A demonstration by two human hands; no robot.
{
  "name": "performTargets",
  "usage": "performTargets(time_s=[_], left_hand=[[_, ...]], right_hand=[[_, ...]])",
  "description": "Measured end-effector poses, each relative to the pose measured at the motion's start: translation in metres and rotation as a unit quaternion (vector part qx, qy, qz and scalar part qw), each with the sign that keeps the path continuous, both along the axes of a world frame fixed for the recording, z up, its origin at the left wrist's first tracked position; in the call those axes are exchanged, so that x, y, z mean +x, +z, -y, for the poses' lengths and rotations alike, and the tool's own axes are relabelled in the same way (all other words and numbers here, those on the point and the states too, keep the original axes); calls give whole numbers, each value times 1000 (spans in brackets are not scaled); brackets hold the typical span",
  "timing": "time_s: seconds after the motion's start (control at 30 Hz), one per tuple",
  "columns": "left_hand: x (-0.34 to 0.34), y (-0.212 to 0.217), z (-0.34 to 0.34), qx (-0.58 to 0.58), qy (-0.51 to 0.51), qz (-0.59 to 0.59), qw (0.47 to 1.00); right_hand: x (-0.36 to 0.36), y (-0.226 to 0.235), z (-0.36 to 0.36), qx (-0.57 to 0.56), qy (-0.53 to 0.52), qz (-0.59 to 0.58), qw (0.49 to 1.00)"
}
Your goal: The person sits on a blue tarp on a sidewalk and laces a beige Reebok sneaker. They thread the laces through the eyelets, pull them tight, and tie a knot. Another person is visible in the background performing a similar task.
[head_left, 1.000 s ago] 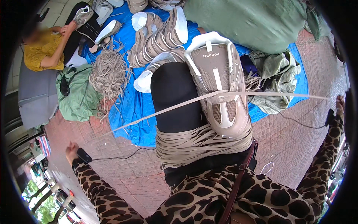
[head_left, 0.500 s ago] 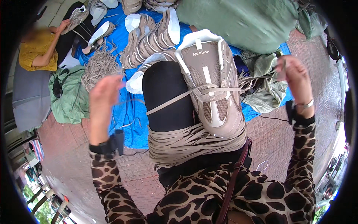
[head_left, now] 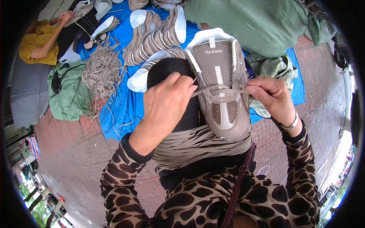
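A taupe and white sneaker upper (head_left: 222,85) rests on my thigh, toe pointing toward me. One flat taupe shoelace (head_left: 224,91) crosses its lower tongue through the eyelets. My left hand (head_left: 167,104) is closed in a pinch on the lace's left end, over my black-clad knee. At the upper's right edge, my right hand (head_left: 272,95) pinches the other end between thumb and fingers. A thick bundle of taupe laces (head_left: 190,148) lies across my lap, partly under the toe.
Several stacked uppers (head_left: 163,34) lie on a blue tarp (head_left: 119,114), beside a tangled lace pile (head_left: 102,70). Green sacks stand at the far right (head_left: 243,22) and left (head_left: 66,100). A person in a yellow top (head_left: 40,45) handles another upper at the far left.
Both hands have come inward from wide apart, to either side of the upper. The lace's left stretch, earlier lying long across my knee, now runs short into my left hand.
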State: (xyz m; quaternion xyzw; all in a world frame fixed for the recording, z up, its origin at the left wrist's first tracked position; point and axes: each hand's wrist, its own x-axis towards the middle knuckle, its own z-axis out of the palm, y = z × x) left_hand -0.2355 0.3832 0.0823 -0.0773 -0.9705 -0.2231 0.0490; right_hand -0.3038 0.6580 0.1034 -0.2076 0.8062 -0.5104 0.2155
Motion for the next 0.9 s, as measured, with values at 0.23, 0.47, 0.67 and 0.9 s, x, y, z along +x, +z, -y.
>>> performTargets(time_s=[0.23, 0.47, 0.67, 0.9], left_hand=[[4, 1, -7, 95, -4, -31, 995], [14, -1, -20, 75, -9, 23, 997], [15, -1, -22, 82, -12, 23, 996], [17, -4, -21, 90, -4, 22, 996]], right_hand=[[4, -5, 7, -29, -59, -41, 997], [10, -1, 5, 58, -82, 5, 995], [6, -6, 4, 40, -61, 51, 996], [3, -15, 11, -51, -103, 143, 983]])
